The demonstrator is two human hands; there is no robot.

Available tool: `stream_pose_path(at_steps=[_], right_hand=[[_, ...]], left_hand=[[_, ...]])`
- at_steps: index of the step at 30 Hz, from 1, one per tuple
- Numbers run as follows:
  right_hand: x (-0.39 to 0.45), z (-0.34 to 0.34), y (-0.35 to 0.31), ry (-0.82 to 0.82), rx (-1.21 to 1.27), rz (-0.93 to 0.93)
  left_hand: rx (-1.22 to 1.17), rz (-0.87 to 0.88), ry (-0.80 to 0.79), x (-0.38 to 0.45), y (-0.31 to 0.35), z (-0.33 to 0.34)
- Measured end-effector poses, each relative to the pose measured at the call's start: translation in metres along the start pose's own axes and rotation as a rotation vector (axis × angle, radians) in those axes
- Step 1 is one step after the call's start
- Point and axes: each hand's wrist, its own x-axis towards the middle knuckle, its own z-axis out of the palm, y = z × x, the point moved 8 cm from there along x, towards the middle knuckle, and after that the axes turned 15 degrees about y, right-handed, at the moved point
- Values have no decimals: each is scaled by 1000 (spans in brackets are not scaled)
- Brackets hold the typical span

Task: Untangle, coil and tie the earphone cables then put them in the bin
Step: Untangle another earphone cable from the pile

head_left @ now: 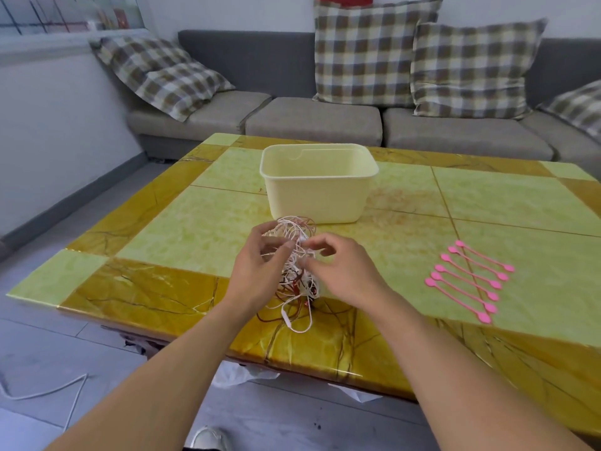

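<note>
The tangle of earphone cables point(294, 255) is a knot of white and dark red wire, held up just on the near side of the bin point(317, 185), with its lower loops trailing down onto the table point(201, 222). A white inline piece hangs near the bottom of the bundle. The left hand point(257, 265) has its fingers curled in against the left side of the knot, thumb and fingertips pinching strands. The right hand point(341, 268) pinches a white strand between thumb and forefinger on the other side, its remaining fingers loosely bent. The bin itself is pale cream, open-topped, standing upright toward the far middle of the yellow-green and amber marbled tabletop. To the right of the bin and nearer the viewer lie pink ties point(470, 281), a neat row set side by side on the table, well apart from the cables. Beyond the bin is a grey sofa point(312, 125) with checked cushions point(367, 50).
</note>
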Motion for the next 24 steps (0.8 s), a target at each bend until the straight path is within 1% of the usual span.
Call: stream_pose_path(at_steps=[2,4,6,7,10,13,15,18,19,21,24], right_hand=[[-3,8,-1,-28,-9,5],[-4,17,2,-55,-112,-19],[-7,23,2,-77,-184,-47],[-8,25,0,-83,-181,-54],[-4,23,-5,-62,-113,-22],[3,6,-11,27,82,76],[8,-7,-14,121,290,146],[11,-12,-20,126,599,230],[12,-13,-22,122,647,241],[13,-20,-24,151,682,248],[16,-42,-19,299,748,235]], left_hand=[[-17,-9,5,-1,2,1],[-120,-36,31,-1,1,0],[-232,-56,18,-1,4,1],[-265,-55,0,-1,6,1],[-265,-48,-35,-3,9,4],[-246,-86,34,1,-3,-4],[-137,-71,57,5,-8,-10],[9,-15,-55,0,-12,7],[31,-12,-63,-2,-15,13],[40,-31,-4,1,-23,18],[127,8,65,9,-27,12]])
